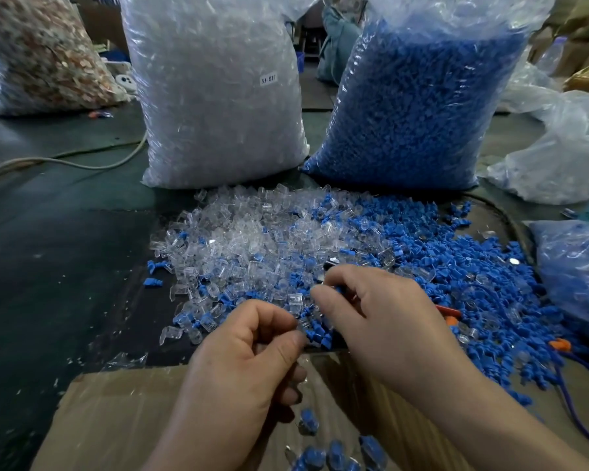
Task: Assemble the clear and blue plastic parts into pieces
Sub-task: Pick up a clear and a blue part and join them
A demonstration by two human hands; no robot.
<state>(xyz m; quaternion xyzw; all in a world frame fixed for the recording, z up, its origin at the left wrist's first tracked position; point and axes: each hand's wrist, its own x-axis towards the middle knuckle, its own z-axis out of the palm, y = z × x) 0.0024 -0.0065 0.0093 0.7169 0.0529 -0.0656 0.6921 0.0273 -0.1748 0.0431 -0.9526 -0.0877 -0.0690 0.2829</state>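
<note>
I see a dark surface point(48, 283) carrying loose clear parts point(238, 232), blue parts point(473, 266), a bag of clear parts point(218, 96), a bag of blue parts point(422, 113) and cardboard point(116, 419).

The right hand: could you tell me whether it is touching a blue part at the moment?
Touching. The head view shows the right hand pinching a blue part between thumb and forefinger, above the mixed pile.

Blue and clear on dark green.
Your sack of clear plastic parts point(218, 96) wears a white label with dark letters point(268, 79); your sack of blue plastic parts point(415, 107) is solid blue. Loose clear parts point(238, 239) and loose blue parts point(473, 283) mingle on the dark green table point(48, 266); the cardboard sheet point(116, 419) is brown, stray bits point(560, 345) orange.
</note>
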